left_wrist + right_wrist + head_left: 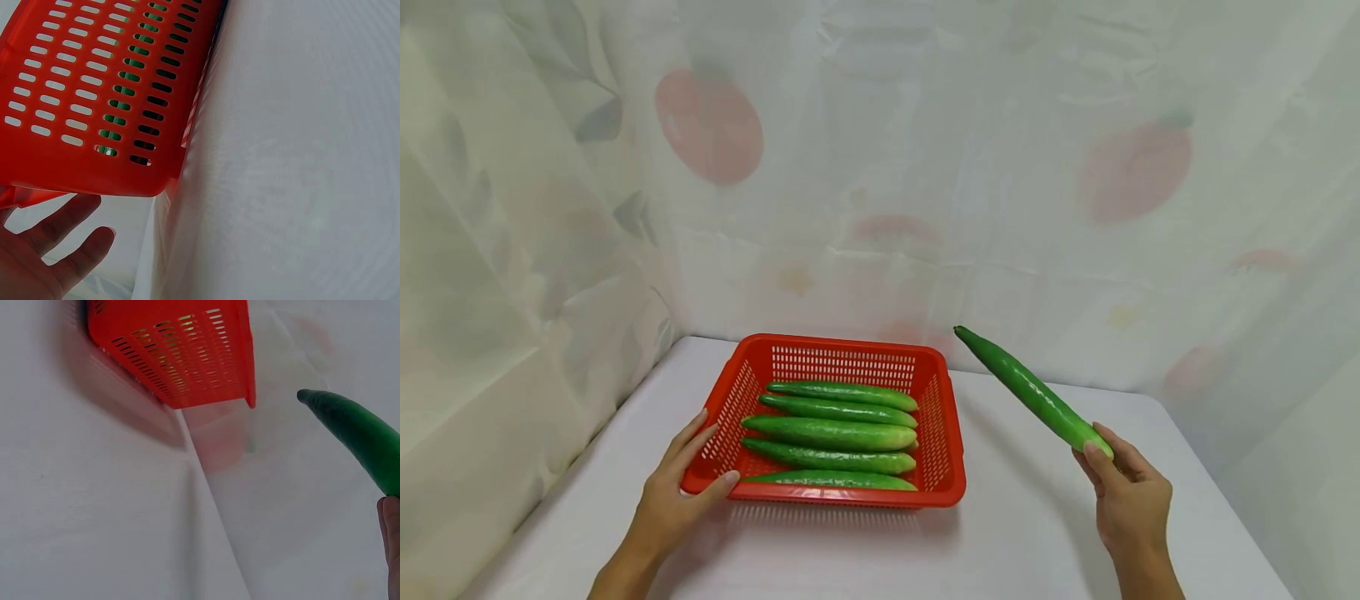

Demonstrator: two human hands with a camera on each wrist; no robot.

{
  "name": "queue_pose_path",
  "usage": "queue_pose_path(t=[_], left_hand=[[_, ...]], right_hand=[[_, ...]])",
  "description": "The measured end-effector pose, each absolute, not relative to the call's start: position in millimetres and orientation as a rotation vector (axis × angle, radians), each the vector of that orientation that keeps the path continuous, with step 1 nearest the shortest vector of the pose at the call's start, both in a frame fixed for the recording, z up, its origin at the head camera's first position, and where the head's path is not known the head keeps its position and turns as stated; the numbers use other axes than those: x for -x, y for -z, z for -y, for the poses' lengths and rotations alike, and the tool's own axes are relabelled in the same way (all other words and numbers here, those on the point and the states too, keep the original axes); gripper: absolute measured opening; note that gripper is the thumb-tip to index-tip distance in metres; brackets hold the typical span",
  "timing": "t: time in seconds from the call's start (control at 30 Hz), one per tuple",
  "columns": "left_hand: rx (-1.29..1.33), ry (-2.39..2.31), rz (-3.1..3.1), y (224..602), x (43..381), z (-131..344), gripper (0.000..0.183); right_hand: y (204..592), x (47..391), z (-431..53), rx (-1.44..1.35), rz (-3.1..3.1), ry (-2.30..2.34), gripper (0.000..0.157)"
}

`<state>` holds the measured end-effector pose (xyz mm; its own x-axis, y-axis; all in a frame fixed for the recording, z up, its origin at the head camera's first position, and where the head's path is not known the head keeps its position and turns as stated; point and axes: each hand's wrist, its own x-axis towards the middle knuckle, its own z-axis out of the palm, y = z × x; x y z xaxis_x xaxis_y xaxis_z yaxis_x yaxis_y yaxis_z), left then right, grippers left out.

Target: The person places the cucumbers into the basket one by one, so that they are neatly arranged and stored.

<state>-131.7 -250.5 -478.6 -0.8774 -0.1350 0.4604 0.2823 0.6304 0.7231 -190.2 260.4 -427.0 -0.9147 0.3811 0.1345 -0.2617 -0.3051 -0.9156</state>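
My right hand (1135, 500) holds a long green cucumber (1037, 396) by its paler end. The cucumber is raised over the table, right of the basket, its dark stem end slanting up to the left. In the right wrist view, the fingers (392, 531) show at the edge beside the cucumber (356, 434). My left hand (673, 496) rests at the near left corner of a red plastic basket (953, 450), fingers spread along its left side and thumb on the front rim. Inside, several cucumbers (831, 433) lie side by side, crosswise.
The basket stands on a white-covered table (1000, 533), left of centre. A pale curtain (985, 167) printed with fruit hangs behind the table, and more fabric (497, 275) hangs along its left side.
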Motion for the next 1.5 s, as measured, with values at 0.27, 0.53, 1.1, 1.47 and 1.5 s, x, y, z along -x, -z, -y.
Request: queue_pose_path(t=[0.27,0.53,1.1,1.47,1.5], left_hand=[[0.106,1.172,2.392,478,132,251,0.067],[0.115,1.173,2.384,479,131,252,0.067],[0.117,1.167,2.37,479,132,253,0.066],[0.117,1.173,2.37,479,133,252,0.066],[0.116,1.173,2.373,479,133,251,0.066]], right_hand=[[413,190,-258,-0.149,1.466,-2.368,0.032],[400,198,-250,-0.337,1.477,-2.403,0.031],[383,216,-209,-0.434,1.725,-2.334,0.03],[387,232,-178,-0.521,1.744,-2.419,0.028],[388,233,-175,-0.527,1.749,-2.42,0.028]])
